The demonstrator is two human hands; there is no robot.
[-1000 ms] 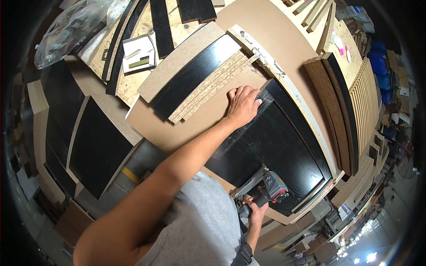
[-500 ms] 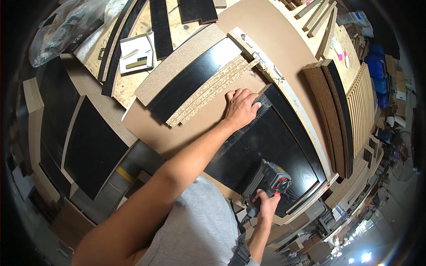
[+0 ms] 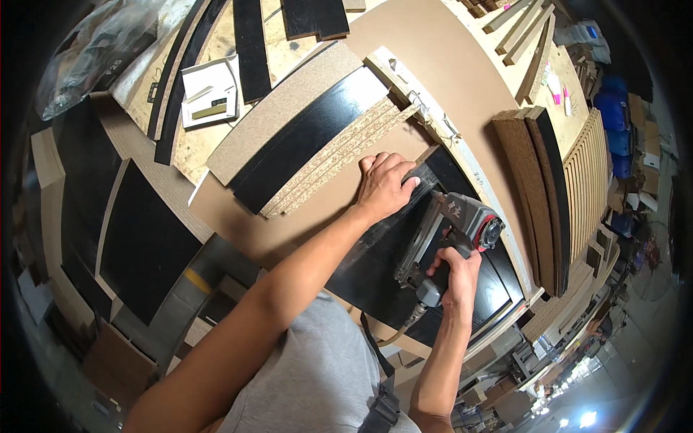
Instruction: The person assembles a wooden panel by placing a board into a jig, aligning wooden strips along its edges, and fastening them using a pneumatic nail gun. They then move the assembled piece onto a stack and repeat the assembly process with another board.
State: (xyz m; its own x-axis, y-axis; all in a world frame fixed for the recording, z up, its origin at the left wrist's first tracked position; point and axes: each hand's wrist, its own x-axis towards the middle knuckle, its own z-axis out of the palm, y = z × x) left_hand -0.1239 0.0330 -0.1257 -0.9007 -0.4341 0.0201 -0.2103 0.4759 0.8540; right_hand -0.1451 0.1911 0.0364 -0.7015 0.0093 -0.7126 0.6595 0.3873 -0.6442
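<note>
A grey and black air nail gun [image 3: 468, 215] is in my right hand [image 3: 459, 276], its fingers wrapped round the handle. An air hose [image 3: 401, 330] runs down from the handle's end. The gun is over a dark framed panel [image 3: 372, 270] in front of me; I cannot tell whether its nose touches the wood. At the panel's far left edge, my left hand [image 3: 388, 186] grips with fingers curled over the side and thumb towards the right. A pale wooden rail [image 3: 473, 173] borders the panel's far right side.
Chipboard strips [image 3: 328, 162] and a black board [image 3: 310, 137] lie beyond my left hand. Curved brown and black pieces [image 3: 530, 195] stand at the right. A white box [image 3: 211, 94] sits at the back left. Large black boards [image 3: 148, 242] are stacked on the left.
My right hand has raised the nail gun and carried it away from me, towards the panel's far side. My left hand stays at the panel's edge. The view has shifted slightly.
</note>
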